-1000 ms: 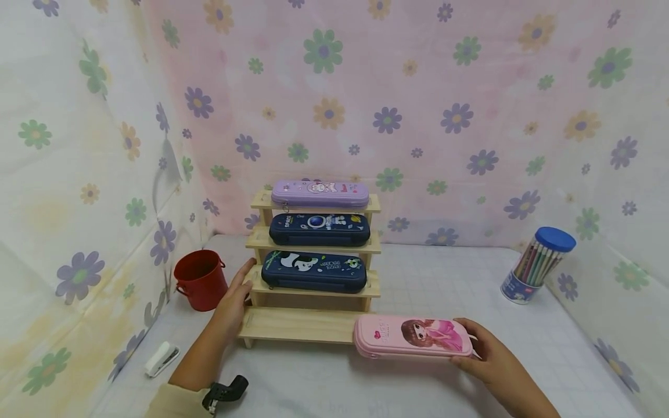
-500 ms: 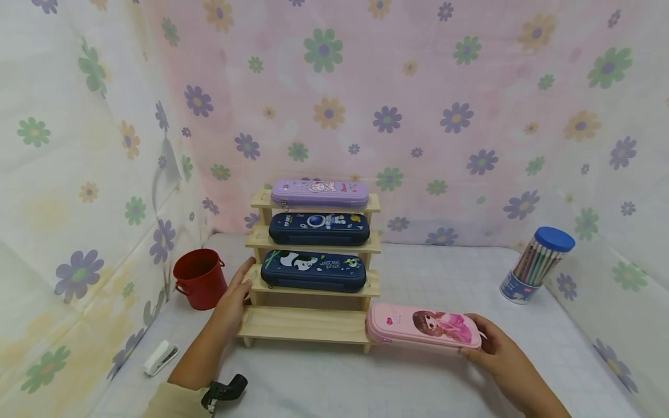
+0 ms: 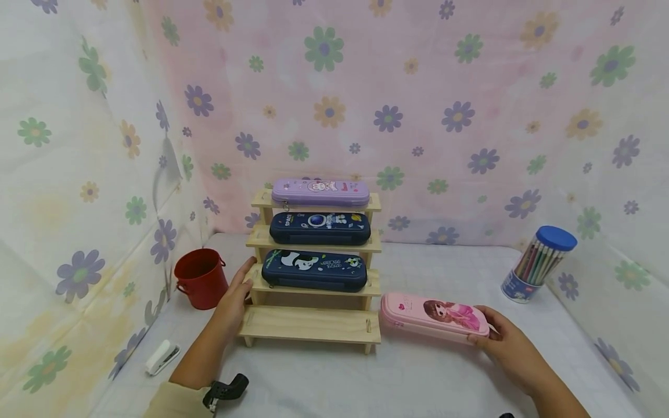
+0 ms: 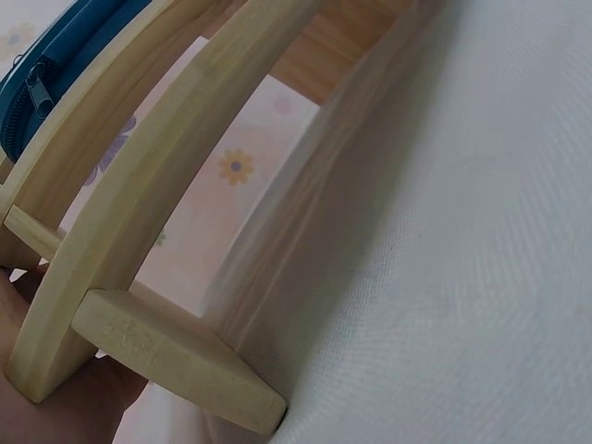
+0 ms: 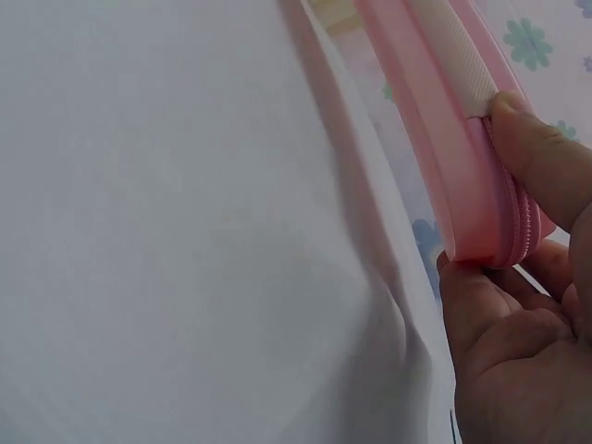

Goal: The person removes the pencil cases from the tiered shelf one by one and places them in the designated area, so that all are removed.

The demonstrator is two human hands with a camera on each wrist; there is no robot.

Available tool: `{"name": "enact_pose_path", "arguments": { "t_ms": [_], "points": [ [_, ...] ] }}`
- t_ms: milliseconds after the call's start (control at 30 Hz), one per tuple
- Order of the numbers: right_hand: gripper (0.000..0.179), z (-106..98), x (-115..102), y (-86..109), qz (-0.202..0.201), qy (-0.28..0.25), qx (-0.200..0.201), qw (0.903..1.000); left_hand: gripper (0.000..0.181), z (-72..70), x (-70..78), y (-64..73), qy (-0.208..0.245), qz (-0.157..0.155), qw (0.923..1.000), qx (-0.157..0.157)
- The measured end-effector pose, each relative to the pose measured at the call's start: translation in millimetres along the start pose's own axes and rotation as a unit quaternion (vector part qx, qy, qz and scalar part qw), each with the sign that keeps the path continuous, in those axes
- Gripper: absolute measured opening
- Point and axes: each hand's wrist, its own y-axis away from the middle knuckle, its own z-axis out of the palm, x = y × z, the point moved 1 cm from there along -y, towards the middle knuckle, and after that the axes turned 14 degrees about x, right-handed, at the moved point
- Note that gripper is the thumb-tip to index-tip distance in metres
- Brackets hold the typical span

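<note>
My right hand (image 3: 504, 342) grips the right end of a pink pencil case (image 3: 434, 316) with a girl printed on its lid. In the right wrist view the thumb lies along the zipped side of the pink case (image 5: 435, 139), other fingers below. The case is just right of a stepped wooden rack (image 3: 308, 324). Against the rack's left side rests my left hand (image 3: 232, 305), fingers extended; the left wrist view shows part of it behind the wood. On the upper steps lie a purple pencil case (image 3: 320, 193), a navy astronaut case (image 3: 320, 229) and a navy panda case (image 3: 315, 270).
A red bucket (image 3: 201, 278) stands left of the rack, with a white stapler (image 3: 162, 357) nearer me. At the right is a blue-lidded tub of pencils (image 3: 538, 264). Flowered cloth walls (image 3: 355, 87) enclose the white-covered table (image 3: 434, 267).
My right hand has drawn the pink pencil case rightward and slightly back, off the front of the bottom step to beside the rack. The left hand has stayed in place.
</note>
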Motion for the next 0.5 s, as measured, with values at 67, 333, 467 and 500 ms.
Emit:
{"name": "enact_pose_path", "arguments": {
  "t_ms": [67,333,467,500],
  "points": [
    [0.102,-2.0,1.7,-4.8,-0.007,0.004,-0.002,1.0000,0.054,0.3,-0.1,-0.2,0.001,-0.002,1.0000,-0.001],
    [0.105,-7.1,-5.3,-28.5,-0.028,0.031,-0.001,0.9991,0.054,-0.5,-0.2,-1.1,0.010,0.002,1.0000,0.000],
    [0.107,-9.5,-10.4,-38.0,-0.035,0.027,-0.002,0.9990,0.054,-0.4,-0.5,-1.3,0.004,0.000,1.0000,0.002],
    [0.107,-10.0,-11.6,-39.9,-0.036,0.029,-0.002,0.9989,0.054,-0.3,-0.5,-1.3,0.001,-0.001,1.0000,0.001]
  ]
}}
